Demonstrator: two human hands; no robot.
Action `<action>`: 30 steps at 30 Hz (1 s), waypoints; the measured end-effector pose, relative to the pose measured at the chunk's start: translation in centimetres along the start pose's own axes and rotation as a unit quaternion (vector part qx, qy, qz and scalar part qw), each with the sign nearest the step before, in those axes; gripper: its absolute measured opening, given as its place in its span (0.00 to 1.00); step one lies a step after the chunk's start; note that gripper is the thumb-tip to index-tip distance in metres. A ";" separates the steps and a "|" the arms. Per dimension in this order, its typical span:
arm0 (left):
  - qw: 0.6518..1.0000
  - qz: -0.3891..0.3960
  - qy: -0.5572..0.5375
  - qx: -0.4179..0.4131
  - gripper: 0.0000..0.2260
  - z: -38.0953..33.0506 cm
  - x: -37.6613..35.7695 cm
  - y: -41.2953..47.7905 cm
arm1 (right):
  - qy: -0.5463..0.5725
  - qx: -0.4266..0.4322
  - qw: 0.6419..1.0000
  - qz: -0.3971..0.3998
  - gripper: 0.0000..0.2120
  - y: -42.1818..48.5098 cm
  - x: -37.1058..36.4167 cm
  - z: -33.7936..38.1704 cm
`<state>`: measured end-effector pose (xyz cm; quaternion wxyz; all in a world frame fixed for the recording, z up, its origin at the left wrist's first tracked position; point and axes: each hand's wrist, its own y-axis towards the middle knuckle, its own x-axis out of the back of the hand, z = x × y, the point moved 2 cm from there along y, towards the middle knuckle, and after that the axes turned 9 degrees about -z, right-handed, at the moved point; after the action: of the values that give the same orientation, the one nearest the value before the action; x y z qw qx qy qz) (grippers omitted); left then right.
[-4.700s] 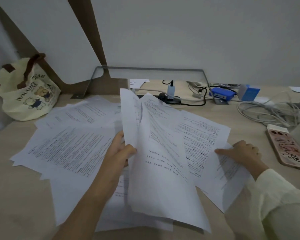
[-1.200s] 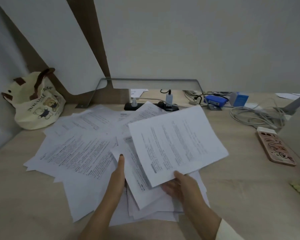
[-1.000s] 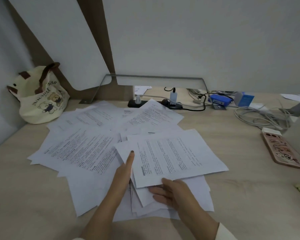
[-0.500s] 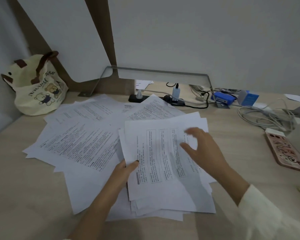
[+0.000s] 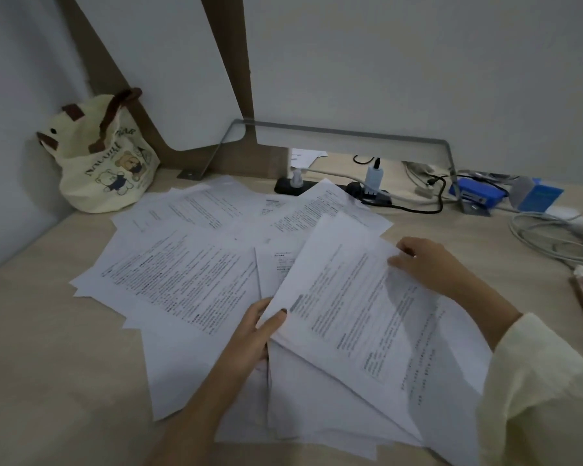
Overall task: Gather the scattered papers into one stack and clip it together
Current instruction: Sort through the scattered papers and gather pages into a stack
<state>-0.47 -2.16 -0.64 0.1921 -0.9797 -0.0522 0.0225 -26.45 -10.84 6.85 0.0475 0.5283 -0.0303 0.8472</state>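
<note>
Pale wooden desk point(image 5: 41, 348), your left hand point(image 5: 254, 334) pinching the top printed sheet point(image 5: 357, 307) at its near-left edge, your right hand point(image 5: 424, 260) gripping its far-right edge, loose papers point(image 5: 179, 274) fanned beyond your left fingertips.

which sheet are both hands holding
The top sheet on the near pile: left hand grips its left edge, right hand its far corner.

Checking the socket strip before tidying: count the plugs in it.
2 plugs in the strip: a small white one at its left end, a taller white one further right. Papers may hide more.
</note>
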 end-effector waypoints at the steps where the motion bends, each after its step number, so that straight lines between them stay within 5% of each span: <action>1: 1.000 -0.008 -0.012 0.009 0.17 -0.1 -0.1 -0.1 | -0.007 -0.026 0.999 -0.018 0.09 0.1 0.0 -1.3; 6: 0.999 -0.045 -0.016 0.019 0.26 -0.1 -0.4 -0.1 | 0.072 -0.120 0.989 -0.041 0.10 -1.6 -1.3 -5.1; 15: 0.999 0.023 0.026 -0.011 0.19 -0.4 -2.3 -0.1 | 0.191 -0.141 0.970 -0.050 0.07 -3.6 -5.9 -4.1; 20: 0.994 -0.003 0.070 -0.089 0.16 -1.1 -2.6 -1.2 | 0.262 -0.131 0.955 -0.044 0.07 -5.3 -5.7 -4.4; 26: 0.986 -0.012 0.037 -0.162 0.15 -2.4 -2.6 -2.8 | 0.390 -0.183 0.900 -0.065 0.28 -7.5 -3.1 -5.9; 30: 0.979 0.008 0.022 -0.202 0.16 -4.4 -2.5 -3.8 | 0.512 -0.122 0.850 -0.009 0.20 -8.9 0.0 -4.1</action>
<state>-3.07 -0.56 4.93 -0.0085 -0.9990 -0.0431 -0.0086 -29.10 -1.55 5.02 0.1279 0.0093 -0.1004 0.9866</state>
